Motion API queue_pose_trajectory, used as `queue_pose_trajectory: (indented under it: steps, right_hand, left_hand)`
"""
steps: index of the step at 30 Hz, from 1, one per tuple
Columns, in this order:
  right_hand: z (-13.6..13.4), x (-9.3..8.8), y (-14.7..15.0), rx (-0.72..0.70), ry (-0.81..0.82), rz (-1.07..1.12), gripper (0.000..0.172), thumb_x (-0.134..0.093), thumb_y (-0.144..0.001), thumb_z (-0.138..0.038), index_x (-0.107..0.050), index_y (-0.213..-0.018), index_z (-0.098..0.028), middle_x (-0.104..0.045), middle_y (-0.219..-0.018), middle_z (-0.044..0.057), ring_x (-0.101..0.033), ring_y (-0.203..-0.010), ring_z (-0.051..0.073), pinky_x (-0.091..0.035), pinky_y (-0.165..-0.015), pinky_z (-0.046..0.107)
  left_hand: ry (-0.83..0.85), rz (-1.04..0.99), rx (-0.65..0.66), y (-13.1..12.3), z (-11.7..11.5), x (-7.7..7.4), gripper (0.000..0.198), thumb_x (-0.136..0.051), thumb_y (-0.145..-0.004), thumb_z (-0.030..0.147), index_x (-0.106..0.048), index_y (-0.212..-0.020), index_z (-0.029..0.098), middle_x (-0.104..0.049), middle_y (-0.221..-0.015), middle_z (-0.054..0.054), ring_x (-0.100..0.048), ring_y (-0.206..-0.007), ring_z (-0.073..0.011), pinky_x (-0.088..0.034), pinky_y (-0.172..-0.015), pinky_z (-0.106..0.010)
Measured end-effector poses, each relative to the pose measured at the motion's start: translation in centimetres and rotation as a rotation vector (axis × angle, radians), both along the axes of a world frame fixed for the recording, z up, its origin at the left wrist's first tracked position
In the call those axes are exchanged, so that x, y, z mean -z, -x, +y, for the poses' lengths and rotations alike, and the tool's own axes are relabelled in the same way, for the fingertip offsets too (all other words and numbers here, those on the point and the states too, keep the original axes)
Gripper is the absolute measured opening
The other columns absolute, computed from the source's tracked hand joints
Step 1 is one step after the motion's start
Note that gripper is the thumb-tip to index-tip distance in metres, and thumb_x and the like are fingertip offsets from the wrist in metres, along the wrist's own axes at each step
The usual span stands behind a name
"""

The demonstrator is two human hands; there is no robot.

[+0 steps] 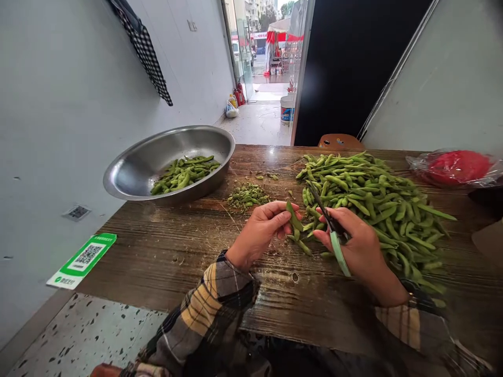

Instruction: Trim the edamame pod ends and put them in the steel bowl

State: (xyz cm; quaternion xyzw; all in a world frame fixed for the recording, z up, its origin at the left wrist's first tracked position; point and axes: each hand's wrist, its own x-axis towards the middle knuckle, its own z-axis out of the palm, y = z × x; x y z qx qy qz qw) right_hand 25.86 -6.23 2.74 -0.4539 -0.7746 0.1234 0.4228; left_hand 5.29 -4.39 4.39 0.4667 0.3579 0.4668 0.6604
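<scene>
Between the thumb and fingers of my left hand is a green edamame pod, held above the table. My right hand grips a pair of scissors with pale green handles, blades pointing up and away beside the pod. A large pile of edamame pods spreads behind and to the right of that hand. Several loose pods lie just under the held one. A small heap of cut pod tips sits beyond my left hand. Farther left, a wide steel basin contains more pods.
The dark wooden table has a green QR code card at its left edge. A red item in clear plastic lies at the back right. An orange stool stands behind the table, and a glass door opens outside.
</scene>
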Motion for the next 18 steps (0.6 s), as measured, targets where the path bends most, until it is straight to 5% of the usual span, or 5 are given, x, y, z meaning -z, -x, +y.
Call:
queue_pose_trajectory:
  steps: [8,18]
  right_hand:
    - [0.01,0.22,-0.31,-0.081,0.094,-0.082,0.041,-0.067,-0.082,-0.034,-0.057,-0.119,-0.018,-0.062,-0.105,0.009,-0.064,-0.089,0.022,-0.053,-0.079,0.034]
    - [-0.18,-0.15,-0.10,-0.167,0.242,-0.110,0.043,-0.068,-0.080,-0.033,-0.057,-0.120,-0.021,-0.061,-0.108,0.006,-0.064,-0.082,0.019,-0.054,-0.076,0.034]
  left_hand:
    - [-0.190,0.148,-0.157,0.36,0.23,-0.12,0.019,-0.073,-0.073,0.030,-0.062,-0.076,0.015,-0.055,-0.071,0.001,-0.048,-0.065,-0.0087,-0.037,-0.061,-0.021]
    - [-0.396,0.399,-0.089,0.19,-0.09,-0.48,0.014,-0.064,-0.081,0.028,-0.067,-0.083,0.015,-0.063,-0.078,-0.003,-0.056,-0.073,-0.0134,-0.043,-0.069,-0.024]
